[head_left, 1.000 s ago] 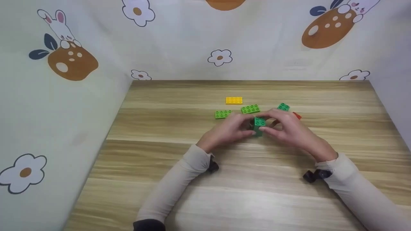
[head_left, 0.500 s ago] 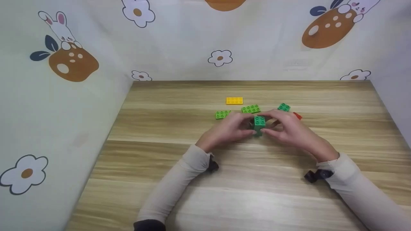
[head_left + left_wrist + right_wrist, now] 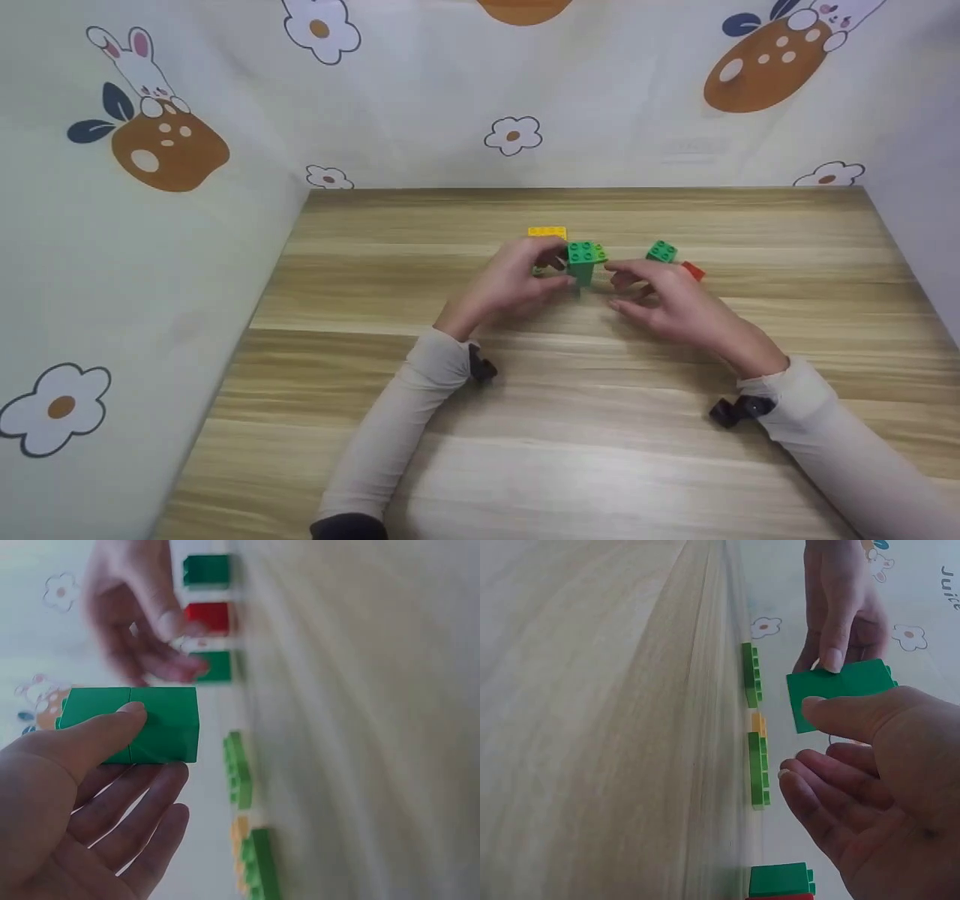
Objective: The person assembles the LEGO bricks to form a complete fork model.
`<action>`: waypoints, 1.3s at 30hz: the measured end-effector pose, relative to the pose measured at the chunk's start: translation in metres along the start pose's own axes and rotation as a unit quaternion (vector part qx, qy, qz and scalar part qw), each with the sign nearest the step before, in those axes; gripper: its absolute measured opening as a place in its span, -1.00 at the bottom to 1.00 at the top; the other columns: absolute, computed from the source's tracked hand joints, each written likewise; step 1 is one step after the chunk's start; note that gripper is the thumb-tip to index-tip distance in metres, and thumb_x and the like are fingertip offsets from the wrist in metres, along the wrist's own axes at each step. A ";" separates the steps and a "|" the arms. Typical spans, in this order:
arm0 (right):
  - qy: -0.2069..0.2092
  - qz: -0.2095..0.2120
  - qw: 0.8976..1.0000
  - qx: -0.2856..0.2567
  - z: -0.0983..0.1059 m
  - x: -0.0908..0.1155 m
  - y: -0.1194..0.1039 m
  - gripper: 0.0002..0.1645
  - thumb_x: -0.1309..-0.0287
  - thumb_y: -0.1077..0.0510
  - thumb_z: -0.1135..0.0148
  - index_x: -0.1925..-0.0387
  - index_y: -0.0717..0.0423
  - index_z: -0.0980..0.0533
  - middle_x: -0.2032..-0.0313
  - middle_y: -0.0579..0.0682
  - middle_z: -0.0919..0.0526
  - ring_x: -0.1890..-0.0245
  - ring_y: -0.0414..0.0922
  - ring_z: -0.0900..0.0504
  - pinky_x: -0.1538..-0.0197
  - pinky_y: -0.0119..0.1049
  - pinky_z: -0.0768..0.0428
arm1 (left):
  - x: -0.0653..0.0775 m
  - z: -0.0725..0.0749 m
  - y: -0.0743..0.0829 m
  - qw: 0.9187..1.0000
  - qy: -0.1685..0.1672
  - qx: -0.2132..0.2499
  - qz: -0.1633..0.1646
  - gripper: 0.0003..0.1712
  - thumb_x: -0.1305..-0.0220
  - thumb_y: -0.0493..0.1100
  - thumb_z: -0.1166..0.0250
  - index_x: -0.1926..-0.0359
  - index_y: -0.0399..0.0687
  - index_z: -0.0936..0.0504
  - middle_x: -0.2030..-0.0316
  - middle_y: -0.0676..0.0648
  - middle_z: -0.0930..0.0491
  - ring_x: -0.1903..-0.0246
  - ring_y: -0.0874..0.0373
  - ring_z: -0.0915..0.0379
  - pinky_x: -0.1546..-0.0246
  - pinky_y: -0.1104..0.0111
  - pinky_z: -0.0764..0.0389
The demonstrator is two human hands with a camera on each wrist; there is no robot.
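My left hand (image 3: 514,281) pinches a stack of two dark green toy building bricks (image 3: 583,264) between thumb and fingers, lifted off the table. In the left wrist view, the thumb presses across the seam of the stack (image 3: 166,716). My right hand (image 3: 671,296) is apart from the stack, just to its right, fingers loosely bent and holding nothing. Beyond the right hand lie a dark green brick (image 3: 661,250) and a red brick (image 3: 693,271). Another dark green brick (image 3: 214,666) shows in the left wrist view; the right hand hides it in the head view.
A yellow brick (image 3: 547,232) and two flat light green bricks lie on the wooden table (image 3: 420,300). One light green brick (image 3: 601,253) is partly behind the stack; the left hand mostly covers the other. A patterned cloth wall (image 3: 420,97) stands behind the table.
Both hands held the green stack before. The right hand has let go and stayed about where it was. The left hand has carried the stack left and away from me.
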State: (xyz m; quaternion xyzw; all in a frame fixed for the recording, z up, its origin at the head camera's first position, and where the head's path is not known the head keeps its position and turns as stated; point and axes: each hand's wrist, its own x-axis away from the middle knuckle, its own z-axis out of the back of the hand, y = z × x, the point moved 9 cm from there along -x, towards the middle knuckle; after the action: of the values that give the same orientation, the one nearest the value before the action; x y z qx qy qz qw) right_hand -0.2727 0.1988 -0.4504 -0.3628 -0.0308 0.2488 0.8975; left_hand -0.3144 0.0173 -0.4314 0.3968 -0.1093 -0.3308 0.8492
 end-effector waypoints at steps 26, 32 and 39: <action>-0.032 -0.010 0.999 0.012 -0.015 -0.005 0.003 -0.44 -0.38 0.04 -0.49 -0.31 0.18 -0.62 -0.20 0.06 -0.78 -0.18 -0.05 -0.78 -0.22 -0.03 -0.76 | 0.014 0.068 -0.084 0.974 0.158 0.053 0.152 -0.44 -0.44 -0.27 -0.43 -0.41 -0.18 -0.59 -0.23 -0.20 -0.70 -0.13 -0.01 -0.72 -0.23 0.19 -0.73; -0.035 -0.020 0.999 0.005 -0.016 -0.007 0.003 -0.43 -0.38 0.04 -0.49 -0.33 0.16 -0.61 -0.21 0.04 -0.77 -0.20 -0.04 -0.77 -0.24 0.00 -0.74 | 0.016 0.069 -0.098 0.972 0.165 0.046 0.160 -0.49 -0.45 -0.30 -0.42 -0.37 -0.19 -0.61 -0.23 -0.22 -0.70 -0.15 -0.03 -0.71 -0.27 0.16 -0.71; -0.030 -0.020 0.999 0.013 -0.016 -0.016 0.006 -0.42 -0.36 0.06 -0.51 -0.32 0.19 -0.61 -0.21 0.11 -0.75 -0.22 0.05 -0.73 -0.27 0.08 -0.72 | 0.016 0.067 -0.109 0.968 0.157 0.053 0.186 -0.46 -0.51 -0.28 -0.37 -0.44 -0.17 -0.56 -0.29 -0.20 -0.67 -0.22 -0.01 -0.68 -0.32 0.15 -0.67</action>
State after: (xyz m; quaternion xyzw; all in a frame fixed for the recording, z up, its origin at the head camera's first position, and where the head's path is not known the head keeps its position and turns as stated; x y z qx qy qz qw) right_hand -0.2855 0.1845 -0.4643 -0.3425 -0.0614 0.2423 0.9056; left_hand -0.3839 -0.0845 -0.4696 0.4610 -0.0636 -0.0944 0.8800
